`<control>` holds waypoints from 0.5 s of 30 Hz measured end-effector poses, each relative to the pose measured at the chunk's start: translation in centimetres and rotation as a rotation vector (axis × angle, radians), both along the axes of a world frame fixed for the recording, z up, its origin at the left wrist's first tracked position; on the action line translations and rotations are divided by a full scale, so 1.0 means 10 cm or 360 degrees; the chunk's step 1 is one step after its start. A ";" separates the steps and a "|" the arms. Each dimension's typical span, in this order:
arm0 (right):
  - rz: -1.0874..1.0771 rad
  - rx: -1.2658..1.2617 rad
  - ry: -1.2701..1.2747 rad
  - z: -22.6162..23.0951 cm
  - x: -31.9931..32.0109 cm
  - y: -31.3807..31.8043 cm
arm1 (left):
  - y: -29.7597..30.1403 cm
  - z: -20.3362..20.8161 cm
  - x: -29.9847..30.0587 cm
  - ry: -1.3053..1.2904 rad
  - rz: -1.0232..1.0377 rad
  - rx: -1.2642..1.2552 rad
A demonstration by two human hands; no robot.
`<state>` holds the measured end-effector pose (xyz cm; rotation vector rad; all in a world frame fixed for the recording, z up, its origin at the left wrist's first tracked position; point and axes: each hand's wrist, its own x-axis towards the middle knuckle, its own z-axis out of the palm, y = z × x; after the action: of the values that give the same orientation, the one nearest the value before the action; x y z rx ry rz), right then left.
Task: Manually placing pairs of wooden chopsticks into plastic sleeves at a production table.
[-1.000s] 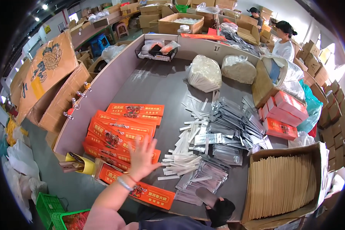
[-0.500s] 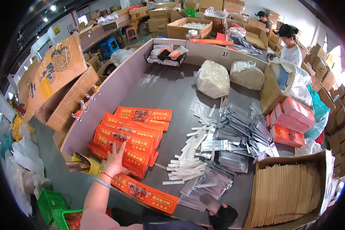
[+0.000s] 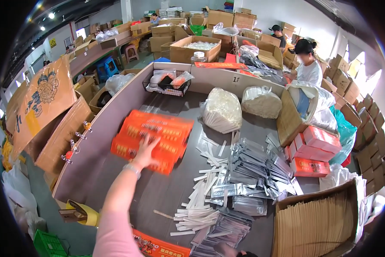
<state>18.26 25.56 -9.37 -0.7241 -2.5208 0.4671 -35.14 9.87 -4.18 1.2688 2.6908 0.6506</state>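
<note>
My left hand (image 3: 147,153) lies with fingers spread on a loose pile of red printed paper sleeves (image 3: 162,128) at the left of the table. The pile is blurred by motion. Another red sleeve (image 3: 167,247) lies apart at the near edge, partly hidden by my left forearm. Only a bit of my right hand (image 3: 245,254), in a black glove, shows at the bottom edge. Beside it is a dull, flat, round-ended thing (image 3: 225,249) I cannot make out. Near that hand lie clear-wrapped packets (image 3: 229,231) and narrow white paper strips (image 3: 196,218).
Silvery packets (image 3: 261,165) are heaped mid-table. A carton of wooden chopsticks (image 3: 316,218) stands at the near right, red boxes (image 3: 310,167) behind it. Two bagged bundles (image 3: 221,109) and a wire basket (image 3: 169,85) sit at the back. A co-worker (image 3: 308,68) stands beyond.
My left hand has pushed the pile of red sleeves forward, away from the near edge. The single sleeve stays behind. The view has shifted, and my right hand has mostly left it at the bottom.
</note>
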 end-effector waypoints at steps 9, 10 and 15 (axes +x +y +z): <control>-0.0068 -0.0081 -0.0077 0.13 0.54 -0.20 | 0.51 0.45 1.78 -0.0037 -0.0631 0.0480; -0.0041 -0.0128 -0.0083 0.13 0.67 -0.32 | 0.24 0.44 2.07 -0.0282 -0.0616 0.0329; -0.0052 -0.0098 -0.0528 0.47 0.86 -0.53 | -0.68 0.36 3.17 -0.0519 -0.0677 0.0049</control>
<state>26.83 20.23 -4.71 -0.9315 -2.8051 0.4455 -3.47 3.12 -0.60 1.5240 2.0734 0.7603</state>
